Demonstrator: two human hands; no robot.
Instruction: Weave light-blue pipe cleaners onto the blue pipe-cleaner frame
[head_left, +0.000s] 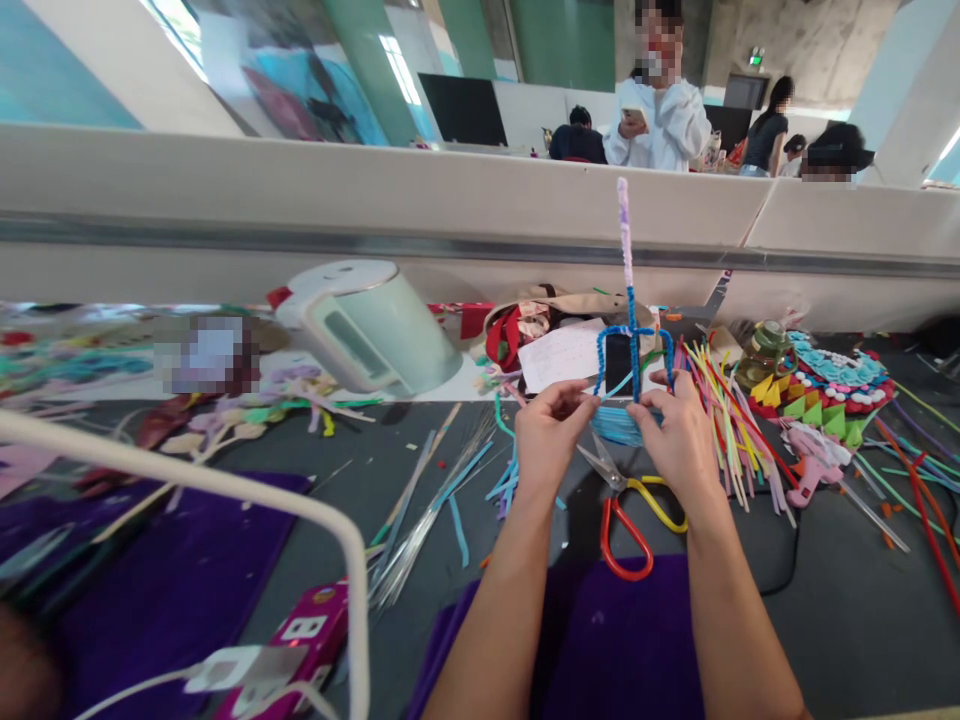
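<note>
A blue pipe-cleaner frame (634, 350) stands upright between my hands, with a cross bar, bent sides and a long pale lilac stem (625, 235) on top. My left hand (553, 432) pinches the lower left end of the frame. With its fingers bent together, my right hand (679, 430) holds the frame's lower right part. Scissors with one red and one yellow handle (626, 538) lie partly open below my hands. A light blue bundle (616, 425) sits behind them.
A pale green kettle (390, 330) stands at the back left. Colourful pipe cleaners (727, 415), a pink glue gun (817, 465) and a glass jar (765, 352) are to the right. A white bar (247, 485) crosses the lower left. People are behind the partition (480, 190).
</note>
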